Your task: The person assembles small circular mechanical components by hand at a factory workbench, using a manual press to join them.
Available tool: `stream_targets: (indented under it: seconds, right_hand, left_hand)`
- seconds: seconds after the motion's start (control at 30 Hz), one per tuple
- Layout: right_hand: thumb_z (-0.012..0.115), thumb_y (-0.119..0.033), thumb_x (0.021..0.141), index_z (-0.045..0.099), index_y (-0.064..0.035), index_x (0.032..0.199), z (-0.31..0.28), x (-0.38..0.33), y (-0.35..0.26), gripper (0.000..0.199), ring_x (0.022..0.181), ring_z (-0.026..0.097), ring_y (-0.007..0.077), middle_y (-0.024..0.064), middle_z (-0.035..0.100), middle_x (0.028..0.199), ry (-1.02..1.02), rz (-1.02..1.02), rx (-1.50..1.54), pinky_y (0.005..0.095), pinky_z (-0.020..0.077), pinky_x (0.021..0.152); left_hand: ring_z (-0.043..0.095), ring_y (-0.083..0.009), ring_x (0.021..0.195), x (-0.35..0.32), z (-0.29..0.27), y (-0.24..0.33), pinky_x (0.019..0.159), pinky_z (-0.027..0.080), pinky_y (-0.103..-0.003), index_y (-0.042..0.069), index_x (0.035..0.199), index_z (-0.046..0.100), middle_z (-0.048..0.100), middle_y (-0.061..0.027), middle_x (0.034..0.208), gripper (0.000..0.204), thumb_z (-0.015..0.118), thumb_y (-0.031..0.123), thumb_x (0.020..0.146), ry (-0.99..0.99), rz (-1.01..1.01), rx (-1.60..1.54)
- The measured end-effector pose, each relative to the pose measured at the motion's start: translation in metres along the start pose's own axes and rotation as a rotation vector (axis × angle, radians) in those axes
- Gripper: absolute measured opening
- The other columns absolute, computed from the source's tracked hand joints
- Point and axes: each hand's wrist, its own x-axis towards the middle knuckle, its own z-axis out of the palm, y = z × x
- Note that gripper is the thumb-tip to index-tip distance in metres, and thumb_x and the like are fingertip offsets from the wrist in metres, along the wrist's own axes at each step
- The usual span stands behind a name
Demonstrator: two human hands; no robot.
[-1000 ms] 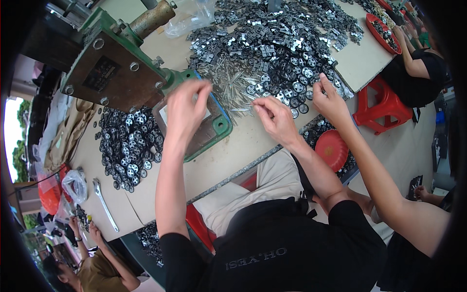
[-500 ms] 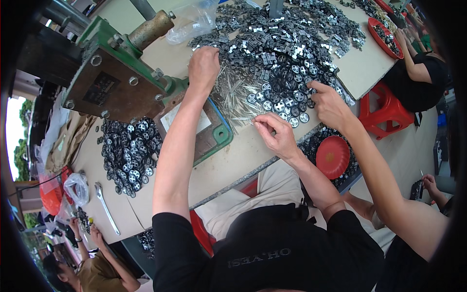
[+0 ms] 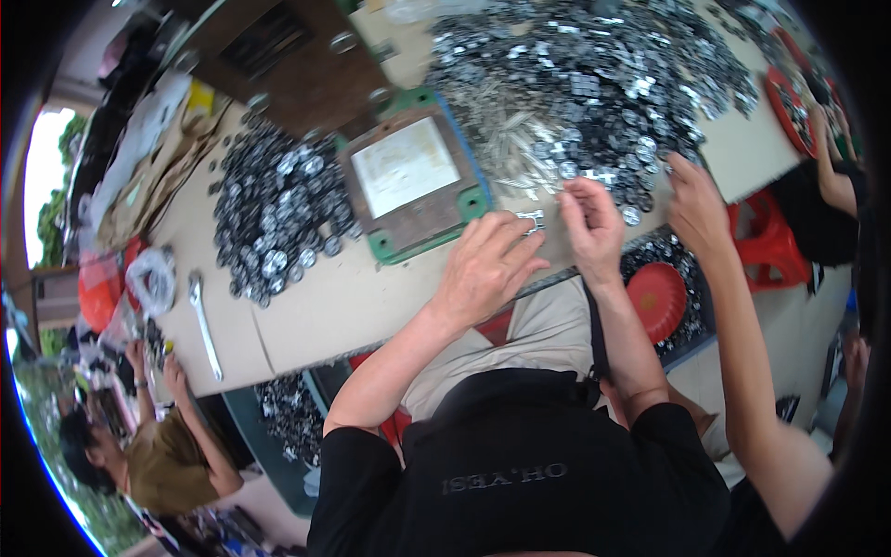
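Observation:
My left hand is over the near side of the table, its fingers closed on a small silver-grey part that shows past the fingertips. Beside it my right hand has thumb and forefinger pinched together; what they hold, if anything, is too small to make out. Just beyond lies a heap of thin metal pins. Small black wheels with silver spoked faces lie to the right of the pins. A large pile of small grey and black parts spreads behind them.
A green-edged machine base with a pale plate stands left of the pins. More wheels and a wrench lie farther left. Another person's hand reaches in from the right, above a red dish.
My left hand has come back from the far parts pile to the near table side, now with a small part. The view has shifted, and my right hand stays near the pins.

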Motion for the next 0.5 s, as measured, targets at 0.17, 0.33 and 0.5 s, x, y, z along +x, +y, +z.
stream_targets:
  seconds: [0.17, 0.33, 0.5]
  right_hand:
    - [0.057, -0.004, 0.087, 0.058, 0.0005, 0.096, -0.011, -0.002, 0.001, 0.010, 0.070, 0.052, 0.0039, 0.0016, 0.060, 0.082, -0.036, 0.008, -0.032, 0.0179, 0.0429, 0.063]
    - [0.056, -0.004, 0.087, 0.059, 0.0011, 0.094, -0.004, -0.001, -0.002, 0.009, 0.069, 0.052, 0.0048, 0.0024, 0.060, 0.085, -0.069, -0.029, -0.103, 0.0182, 0.0427, 0.064]
    - [0.056, -0.003, 0.087, 0.057, 0.0010, 0.097, -0.003, -0.002, -0.007, 0.011, 0.072, 0.054, 0.0062, 0.0037, 0.060, 0.087, -0.066, -0.019, -0.051, 0.0193, 0.0441, 0.065]
  left_hand:
    - [0.057, -0.0276, 0.079, -0.027, -0.076, -0.067, 0.072, 0.045, -0.035, 0.003, 0.089, 0.066, 0.064, -0.0108, 0.085, 0.014, 0.065, 0.004, 0.075, 0.299, -0.345, 0.440]
    - [0.056, -0.0286, 0.086, -0.065, -0.115, -0.125, 0.079, 0.044, -0.037, 0.001, 0.100, 0.064, 0.063, -0.0119, 0.090, 0.027, 0.064, 0.004, 0.073, 0.146, -0.518, 0.775]
    - [0.057, -0.0267, 0.087, -0.073, -0.114, -0.133, 0.080, 0.045, -0.035, 0.001, 0.095, 0.066, 0.063, -0.0121, 0.092, 0.022, 0.064, 0.003, 0.073, 0.133, -0.504, 0.613]
